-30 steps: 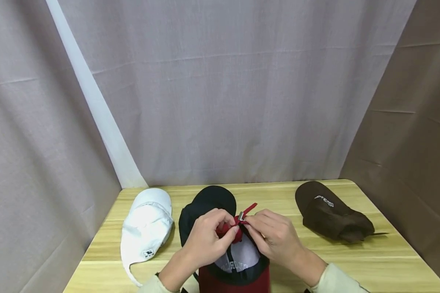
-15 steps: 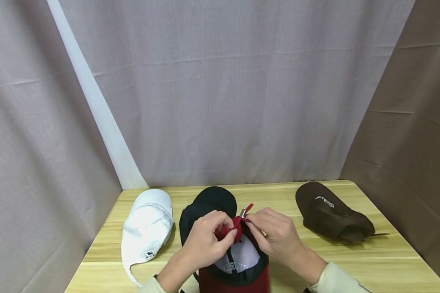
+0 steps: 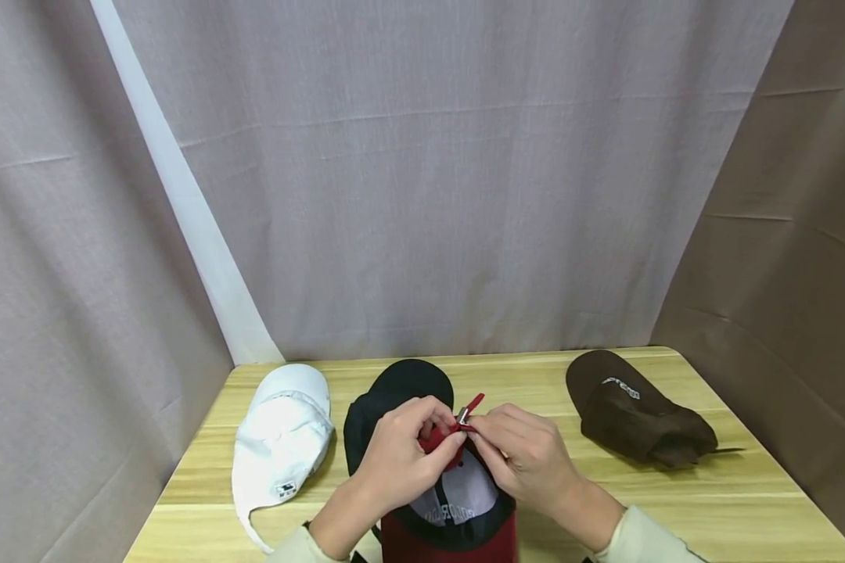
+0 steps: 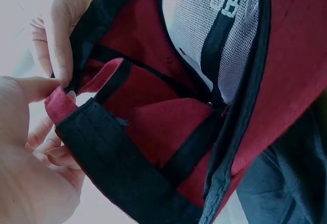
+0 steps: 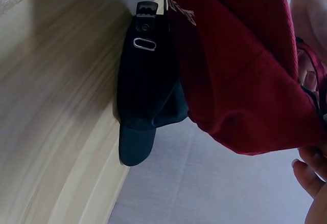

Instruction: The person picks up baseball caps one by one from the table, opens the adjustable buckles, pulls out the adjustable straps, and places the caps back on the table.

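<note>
A dark red baseball cap [image 3: 451, 543] is held up in front of me, its brim toward me and its mesh-lined inside showing. My left hand [image 3: 401, 453] pinches the cap's back edge beside the strap [image 4: 60, 106]. From the other side my right hand [image 3: 531, 453] pinches the strap near a silver metal buckle [image 3: 462, 415]. A free red strap end [image 3: 476, 402] sticks up past the buckle. In the left wrist view the strap makes a loop at the black inner band [image 4: 122, 157]. The right wrist view shows the cap's red outer crown [image 5: 240, 91].
A black cap [image 3: 410, 381] lies just behind the red one, partly covered by my left hand. To the left is a white cap [image 3: 282, 438]; a dark brown cap [image 3: 634, 414] sits at the right. All rest on a wooden table [image 3: 507, 367] backed by grey curtains [image 3: 422, 195].
Both hands keep their pinch on the cap and strap, with only small finger shifts. The buckle tilts up, then leans back, and the visible strap end looks slightly shorter than a second ago.
</note>
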The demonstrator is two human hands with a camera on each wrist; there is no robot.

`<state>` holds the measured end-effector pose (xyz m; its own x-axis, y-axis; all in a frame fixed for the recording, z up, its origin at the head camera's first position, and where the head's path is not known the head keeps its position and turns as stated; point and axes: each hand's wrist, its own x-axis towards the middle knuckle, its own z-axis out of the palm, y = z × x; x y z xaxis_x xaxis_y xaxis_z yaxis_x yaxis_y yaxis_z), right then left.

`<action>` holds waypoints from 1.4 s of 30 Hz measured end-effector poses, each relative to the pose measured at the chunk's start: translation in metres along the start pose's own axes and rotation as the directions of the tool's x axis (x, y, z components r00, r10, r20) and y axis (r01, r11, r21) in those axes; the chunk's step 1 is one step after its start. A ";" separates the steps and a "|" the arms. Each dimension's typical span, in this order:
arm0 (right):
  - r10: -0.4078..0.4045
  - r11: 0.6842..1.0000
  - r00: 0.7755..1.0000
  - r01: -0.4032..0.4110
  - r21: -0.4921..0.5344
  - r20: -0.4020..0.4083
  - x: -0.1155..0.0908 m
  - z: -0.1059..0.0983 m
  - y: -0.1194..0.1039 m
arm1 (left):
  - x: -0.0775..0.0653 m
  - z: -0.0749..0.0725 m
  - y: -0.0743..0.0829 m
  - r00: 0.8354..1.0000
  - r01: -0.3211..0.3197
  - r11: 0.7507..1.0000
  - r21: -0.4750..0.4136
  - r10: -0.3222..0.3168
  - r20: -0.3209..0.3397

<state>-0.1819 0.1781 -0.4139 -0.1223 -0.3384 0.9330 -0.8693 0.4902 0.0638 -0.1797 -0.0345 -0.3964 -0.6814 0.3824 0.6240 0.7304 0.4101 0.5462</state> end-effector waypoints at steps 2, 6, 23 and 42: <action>-0.002 1.000 1.000 0.002 0.001 -0.002 0.000 0.000 0.000 | 0.000 0.000 0.000 1.000 -0.001 1.000 -0.004 0.001 0.006; -0.006 1.000 1.000 0.006 -0.003 -0.003 0.000 0.000 0.000 | 0.000 -0.001 0.000 1.000 -0.014 1.000 0.003 0.014 0.002; 0.043 0.998 0.999 -0.043 -0.034 -0.008 0.000 -0.001 0.004 | -0.008 -0.004 -0.005 1.000 -0.006 0.999 0.036 0.006 0.005; 0.165 0.986 0.986 -0.165 0.004 -0.031 -0.005 -0.001 0.010 | -0.018 -0.007 -0.017 0.998 -0.022 0.990 0.141 0.013 0.065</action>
<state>-0.1891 0.1857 -0.4175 -0.2490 -0.2277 0.9414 -0.8392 0.5360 -0.0923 -0.1796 -0.0542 -0.4135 -0.6737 0.4410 0.5930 0.7312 0.5140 0.4484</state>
